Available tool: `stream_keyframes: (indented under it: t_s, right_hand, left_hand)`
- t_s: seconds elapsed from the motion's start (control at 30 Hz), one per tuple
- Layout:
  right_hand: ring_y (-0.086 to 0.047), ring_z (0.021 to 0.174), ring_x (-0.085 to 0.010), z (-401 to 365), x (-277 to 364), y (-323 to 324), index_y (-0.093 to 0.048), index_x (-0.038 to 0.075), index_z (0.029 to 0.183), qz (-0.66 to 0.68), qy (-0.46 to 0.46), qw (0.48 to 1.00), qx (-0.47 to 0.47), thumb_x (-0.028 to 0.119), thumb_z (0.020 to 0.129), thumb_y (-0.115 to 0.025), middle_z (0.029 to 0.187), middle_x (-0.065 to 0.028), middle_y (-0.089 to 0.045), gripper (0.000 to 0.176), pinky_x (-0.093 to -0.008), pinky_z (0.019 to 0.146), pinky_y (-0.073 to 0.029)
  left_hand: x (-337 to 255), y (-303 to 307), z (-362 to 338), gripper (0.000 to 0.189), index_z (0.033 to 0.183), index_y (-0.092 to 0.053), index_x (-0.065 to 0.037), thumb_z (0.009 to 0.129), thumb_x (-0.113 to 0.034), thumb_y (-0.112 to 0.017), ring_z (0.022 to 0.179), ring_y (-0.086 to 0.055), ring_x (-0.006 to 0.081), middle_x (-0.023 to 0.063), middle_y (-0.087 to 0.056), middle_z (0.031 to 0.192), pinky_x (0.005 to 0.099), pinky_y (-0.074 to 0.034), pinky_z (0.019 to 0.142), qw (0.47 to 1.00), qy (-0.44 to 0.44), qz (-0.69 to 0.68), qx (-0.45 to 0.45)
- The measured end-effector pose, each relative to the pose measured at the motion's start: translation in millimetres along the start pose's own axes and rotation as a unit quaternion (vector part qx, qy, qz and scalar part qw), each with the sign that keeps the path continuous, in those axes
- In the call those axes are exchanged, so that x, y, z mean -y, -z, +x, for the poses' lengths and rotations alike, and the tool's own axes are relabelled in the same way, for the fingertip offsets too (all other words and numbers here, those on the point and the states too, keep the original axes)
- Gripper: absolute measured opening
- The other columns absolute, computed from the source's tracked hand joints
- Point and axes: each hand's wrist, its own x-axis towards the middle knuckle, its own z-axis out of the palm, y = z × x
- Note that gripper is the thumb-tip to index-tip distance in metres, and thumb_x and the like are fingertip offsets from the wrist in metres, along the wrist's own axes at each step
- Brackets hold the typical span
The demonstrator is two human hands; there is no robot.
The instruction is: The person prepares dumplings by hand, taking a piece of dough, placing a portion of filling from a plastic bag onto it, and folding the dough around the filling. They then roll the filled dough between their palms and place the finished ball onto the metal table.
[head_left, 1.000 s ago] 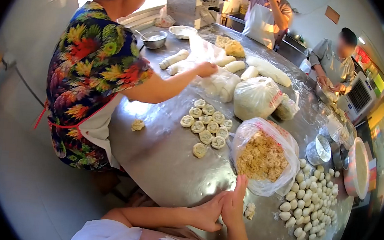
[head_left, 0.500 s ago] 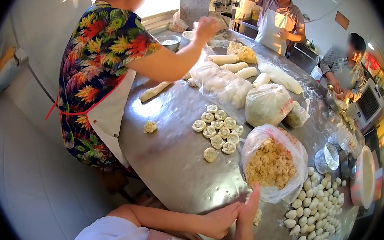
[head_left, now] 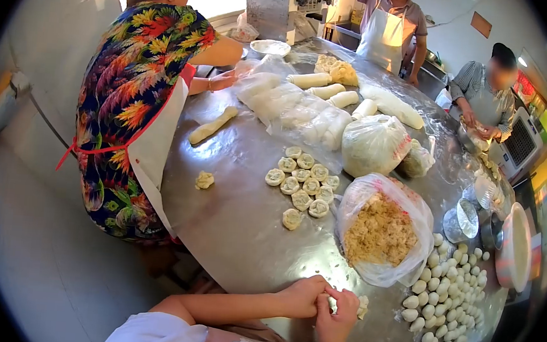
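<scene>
My left hand (head_left: 303, 296) and my right hand (head_left: 336, 316) meet above the near edge of the metal table (head_left: 248, 246). Both are closed, fingertips together; whatever lies between them is hidden. A small lump of dough (head_left: 362, 306) shows just beyond my right hand. Farther off stands an open plastic bag (head_left: 418, 230) of crumbly, tan filling (head_left: 381, 234). To its left sit several round, pinched dough pieces (head_left: 302, 179). Many small, pale dough balls (head_left: 444, 294) are spread to the right of my hands.
A co-worker in a floral shirt (head_left: 131, 102) stands at the left, beside a dough strip (head_left: 213, 126). Plastic sheeting (head_left: 291, 105), dough rolls (head_left: 326, 90) and a tied bag (head_left: 375, 145) occupy the middle. Two other people work at the back. A metal cup (head_left: 461, 222) and basin (head_left: 515, 248) stand right.
My right hand's raised finger has curled down, and its fingertips now meet my left hand. The floral-shirted co-worker's lifted arm has come down, with a hand at the plastic sheeting.
</scene>
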Motion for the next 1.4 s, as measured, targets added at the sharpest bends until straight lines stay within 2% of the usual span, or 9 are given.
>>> stream_keyframes:
  t_s: [0.2,0.3,0.4,0.7,1.0,1.03,1.2,1.33,1.4]
  right_hand:
    - [-0.059,0.073,-0.0235,-14,-18,16,-0.063,0.004,0.084,0.111,-0.110,0.983,0.091,0.008,0.075,-0.070,0.077,-0.0116,-0.060,0.012,-0.0317,0.064,-0.048]
    - [-0.059,0.074,-0.0233,-22,-58,29,-0.063,0.003,0.086,-0.029,-0.196,0.979,-0.039,0.005,0.079,-0.064,0.078,-0.0131,-0.061,0.007,-0.0317,0.064,-0.048]
    - [-0.059,0.075,-0.0268,-24,-95,58,-0.062,0.002,0.087,-0.026,-0.236,0.954,-0.183,0.005,0.083,-0.060,0.081,-0.0136,-0.061,0.005,-0.0344,0.066,-0.048]
    - [-0.056,0.098,-0.0384,-54,-105,37,-0.060,-0.002,0.103,-0.189,-0.092,0.977,-0.040,0.006,0.086,-0.056,0.101,-0.0204,-0.060,0.020,-0.0421,0.090,-0.044]
    - [-0.057,0.102,-0.0267,18,2,34,-0.051,-0.002,0.120,0.179,-0.146,0.971,0.059,0.012,0.085,-0.060,0.113,-0.0160,-0.057,0.039,-0.0353,0.091,-0.045]
    - [-0.057,0.102,-0.0248,20,12,21,-0.048,-0.001,0.123,0.280,-0.151,0.945,0.076,0.012,0.085,-0.060,0.115,-0.0148,-0.056,0.043,-0.0346,0.090,-0.045]
    - [-0.057,0.084,-0.0141,22,20,-6,-0.047,-0.002,0.116,0.355,-0.190,0.913,0.065,0.023,0.097,-0.047,0.102,-0.0086,-0.058,0.031,-0.0264,0.074,-0.047]
    - [-0.047,0.069,-0.0080,18,16,3,-0.048,0.002,0.115,0.428,-0.263,0.859,0.093,0.033,0.101,-0.033,0.084,-0.0021,-0.055,0.037,-0.0228,0.061,-0.040]
    - [-0.041,0.063,-0.0064,16,18,-1,-0.049,0.004,0.116,0.407,-0.264,0.868,0.104,0.038,0.101,-0.029,0.078,0.0006,-0.050,0.042,-0.0224,0.057,-0.036]
  left_hand:
    - [-7,-9,-12,0.026,0.086,-0.060,0.001,0.083,-0.025,-0.057,0.076,-0.060,0.0401,0.0227,-0.061,0.080,0.0442,-0.047,0.068,0.990,0.064,0.064,0.106]
    - [-31,-8,-21,0.031,0.084,-0.059,0.001,0.088,-0.029,-0.055,0.078,-0.059,0.0407,0.0237,-0.061,0.084,0.0439,-0.047,0.068,0.981,-0.002,0.027,0.192]
    - [-41,-13,-19,0.023,0.096,-0.063,-0.002,0.090,-0.023,-0.056,0.079,-0.061,0.0290,0.0128,-0.064,0.086,0.0392,-0.048,0.074,0.980,-0.022,-0.134,0.144]
    - [-42,-1,2,0.033,0.083,-0.063,-0.002,0.096,-0.031,-0.051,0.065,-0.054,0.0073,0.0011,-0.059,0.072,0.0235,-0.046,0.062,0.926,0.182,-0.263,0.202]
    - [-42,24,28,0.052,0.056,-0.039,-0.006,0.101,-0.031,-0.036,0.083,-0.061,0.0240,0.0103,-0.055,0.071,0.0333,-0.046,0.078,0.865,0.178,-0.435,-0.177]
    - [-42,26,28,0.054,0.060,-0.046,-0.004,0.102,-0.035,-0.031,0.111,-0.053,0.0263,0.0155,-0.060,0.087,0.0355,-0.038,0.096,0.861,0.125,-0.466,-0.160]
    - [-63,25,22,0.052,0.108,-0.060,-0.003,0.099,-0.045,-0.031,0.134,-0.031,0.0247,0.0176,-0.057,0.119,0.0361,-0.028,0.108,0.737,0.091,-0.646,-0.176]
    - [-56,30,19,0.044,0.125,-0.050,-0.003,0.098,-0.037,-0.042,0.124,-0.045,0.0227,0.0169,-0.057,0.121,0.0366,-0.031,0.105,0.837,0.126,-0.529,-0.060]
    - [-42,26,17,0.034,0.116,-0.057,-0.001,0.097,-0.027,-0.047,0.115,-0.052,0.0212,0.0144,-0.059,0.114,0.0366,-0.035,0.102,0.901,-0.006,-0.433,0.015]
